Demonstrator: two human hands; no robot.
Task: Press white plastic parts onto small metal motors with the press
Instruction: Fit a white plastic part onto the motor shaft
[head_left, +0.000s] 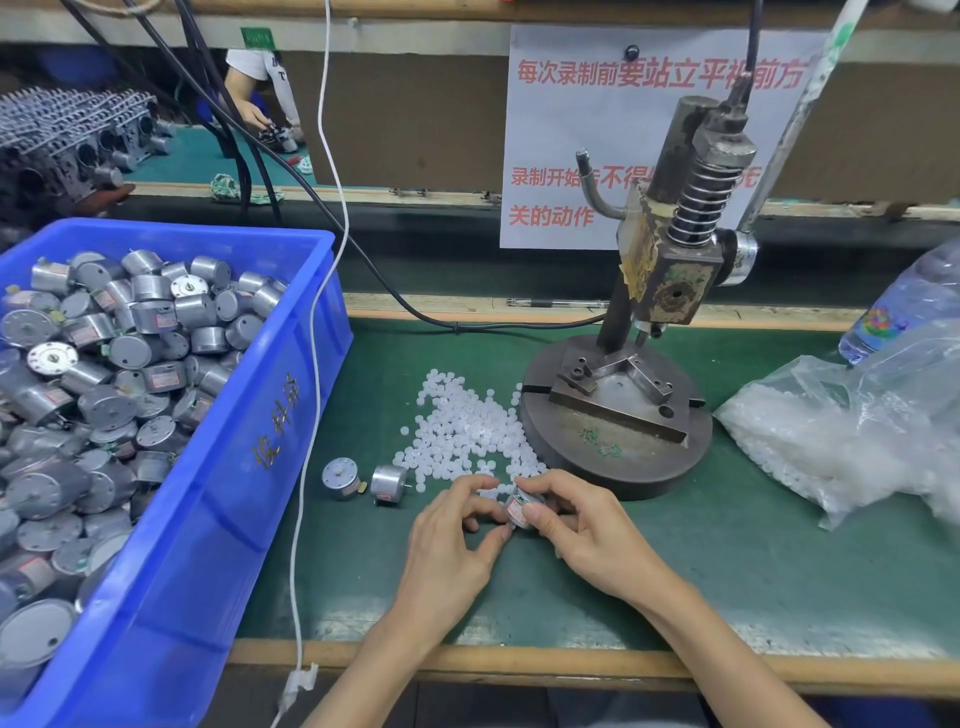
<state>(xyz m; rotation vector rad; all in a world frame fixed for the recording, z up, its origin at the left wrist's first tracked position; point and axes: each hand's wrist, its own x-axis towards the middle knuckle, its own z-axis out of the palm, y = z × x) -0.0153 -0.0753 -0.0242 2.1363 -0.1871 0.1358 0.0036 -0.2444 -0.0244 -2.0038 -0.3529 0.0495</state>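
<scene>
My right hand (582, 525) grips a small metal motor (521, 508) just in front of the press base. My left hand (457, 535) meets it from the left, thumb and forefinger pinching something tiny at the motor's end; what they hold is too small to make out. A loose pile of white plastic parts (462, 426) lies on the green mat behind my hands. Two more motors (340, 477) (389, 482) lie to the left of the pile. The press (654, 291) stands behind on a round metal base (618, 447), its fixture bare.
A blue bin (218, 467) holding several motors fills the left side. A clear bag of white parts (841, 436) and a water bottle (904, 306) lie at the right. A white cable (311, 364) hangs past the bin. The bench's wooden edge (571, 665) runs along the front.
</scene>
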